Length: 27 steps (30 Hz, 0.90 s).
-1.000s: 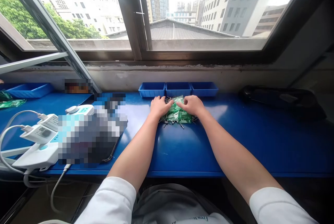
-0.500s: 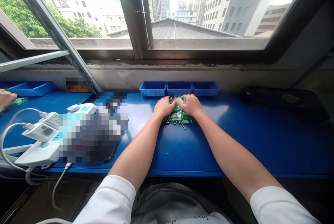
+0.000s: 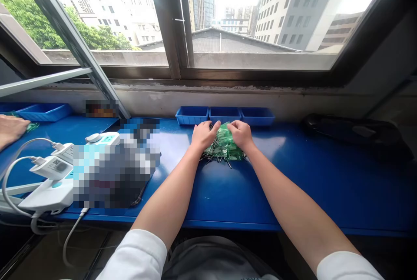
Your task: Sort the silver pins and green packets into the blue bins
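On the blue bench a small heap of clear green plastic packets point(image 3: 232, 151) lies together with dark, thin screw-like pieces point(image 3: 224, 159), several of which stick out at the front. My left hand point(image 3: 204, 135) rests over the heap's left side, thumb and fingers apart; its fingertips are partly hidden. At the upper right of the heap my right hand point(image 3: 241, 134) has its fingers curled, thumb and forefinger pinching the edge of a green packet.
Three blue bins point(image 3: 224, 115) stand in a row behind the heap. A white power strip point(image 3: 48, 193) with plugs and cables lies left, beside a blurred dark item point(image 3: 120, 180). Another person's hand point(image 3: 12, 130) is at far left. A black case point(image 3: 352, 134) lies right.
My right hand has closed its fingers on a packet edge, and more green plastic shows between my hands. The other person's hand has moved further into view.
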{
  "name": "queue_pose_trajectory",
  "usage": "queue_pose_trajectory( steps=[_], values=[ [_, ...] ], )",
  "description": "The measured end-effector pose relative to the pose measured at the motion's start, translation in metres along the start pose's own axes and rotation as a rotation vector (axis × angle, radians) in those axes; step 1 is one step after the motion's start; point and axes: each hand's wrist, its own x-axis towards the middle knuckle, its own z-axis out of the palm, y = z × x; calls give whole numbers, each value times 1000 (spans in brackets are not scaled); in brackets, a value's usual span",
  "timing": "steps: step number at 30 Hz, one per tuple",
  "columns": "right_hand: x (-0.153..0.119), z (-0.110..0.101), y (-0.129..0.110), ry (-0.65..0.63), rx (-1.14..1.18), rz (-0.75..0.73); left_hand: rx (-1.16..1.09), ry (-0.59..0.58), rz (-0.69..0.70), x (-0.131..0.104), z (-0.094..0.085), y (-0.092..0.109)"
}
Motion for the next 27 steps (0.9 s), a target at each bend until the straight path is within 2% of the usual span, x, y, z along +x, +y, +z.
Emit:
queue_pose_trajectory(
  steps=[6,9,11,14,17,22,25,27],
  values=[
    [3,-4,7,11,248,62,-136,111,244,-4,-2,17],
    [3,-4,7,-40,438,68,-300,176,272,-5,1,19],
    [4,-4,8,-64,514,41,-404,180,258,-4,3,18],
    [6,-8,13,-79,506,-6,-486,91,206,-2,5,14],
    [7,-17,18,-85,407,-29,-458,-10,170,-1,4,11],
    [11,-31,25,-141,443,57,-371,-141,105,1,-4,6],
    [17,-35,30,29,529,116,-322,-199,75,2,-5,4],
    [21,-36,31,172,590,143,-235,-177,86,2,-4,4]
  ],
)
